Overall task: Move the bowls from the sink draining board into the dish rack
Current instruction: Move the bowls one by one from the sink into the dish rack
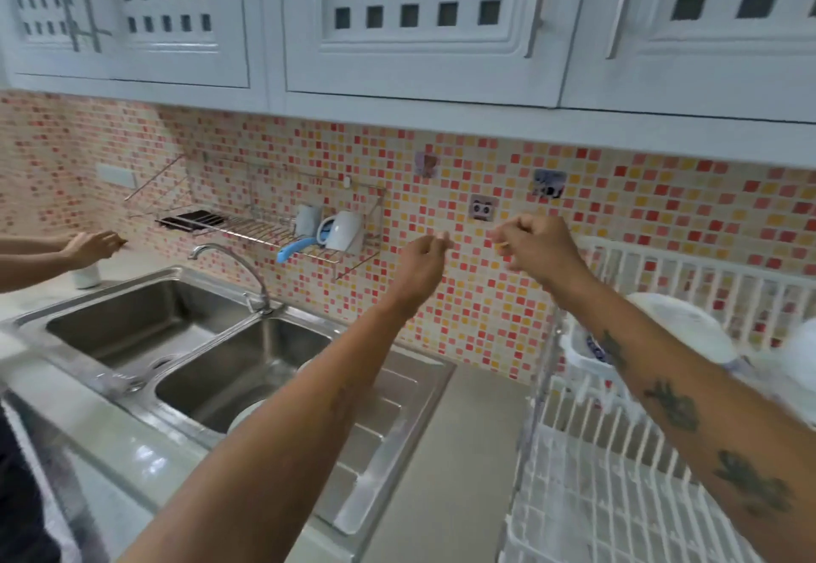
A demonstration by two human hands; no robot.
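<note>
Nearest: white plastic dish rack (pixel 618 452) on the tabletop w/ white round bowls (pixel 680 326) already in it. Ribbed steel draining board (pixel 388 408) looks bare. Further out, left hand (pixel 421 260) & right hand (pixel 536 249) raised, grip loosely curled, holding nothing, prob. done.

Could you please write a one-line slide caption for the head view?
Both hands, left and right, raised empty before the tiled wall, between the steel sink and the white dish rack.

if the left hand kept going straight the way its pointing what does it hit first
Probably the tiled wall: the left hand points forward at it with nothing visible between, though depth is unclear.
</note>
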